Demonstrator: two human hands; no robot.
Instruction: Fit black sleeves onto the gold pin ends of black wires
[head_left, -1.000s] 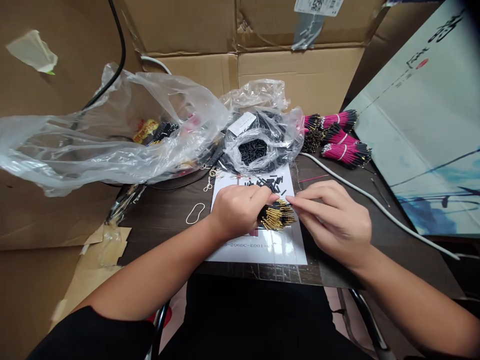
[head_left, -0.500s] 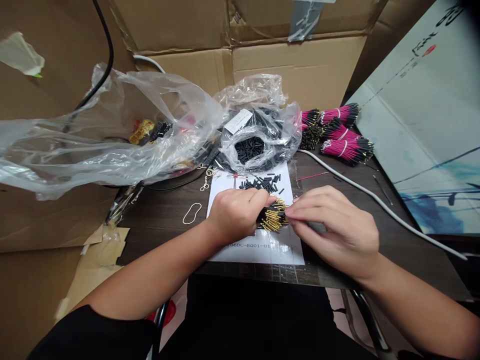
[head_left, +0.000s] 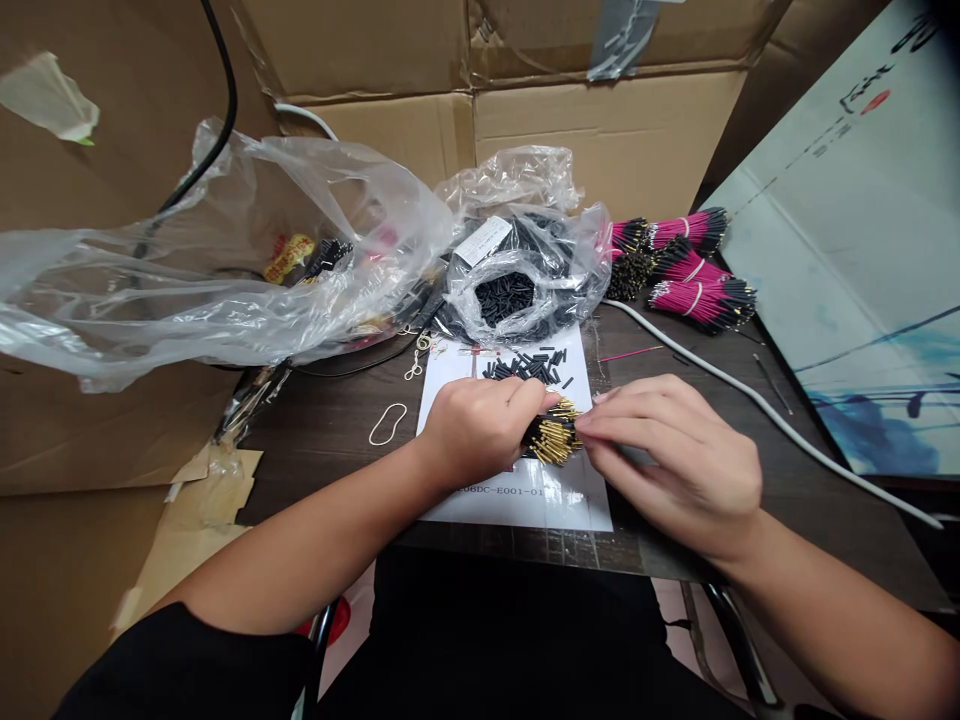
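Cardboard walls point(head_left: 600, 130) stand behind a dark wooden worktop point(head_left: 315, 430), with a printed sheet of paper point(head_left: 566, 505) lying near the middle of its front edge. Just above the sheet, the left hand point(head_left: 480, 425) is curled closed around a bundle of thin pins point(head_left: 553, 440), their gold tips fanning out toward the right hand point(head_left: 682, 450). The right thumb and fingertips are drawn nearly together at the fan's right side; whether they pinch a pin cannot be told. Loose short black tubes point(head_left: 536, 368) lie on the upper part of the paper, just in front of an open plastic bag point(head_left: 589, 290) full of more. Pink wire bundles point(head_left: 701, 300) rest toward the worktop's back right corner, and a loose rubber band point(head_left: 388, 425) lies left of the paper. The held bundle looks light, each pin slim and fairly stiff, and the smooth pieces could slide against one another. Its dark, gathered part behind the tips seems the best place to grip, firmly and all round, since the exposed gold ends look easy to bend.
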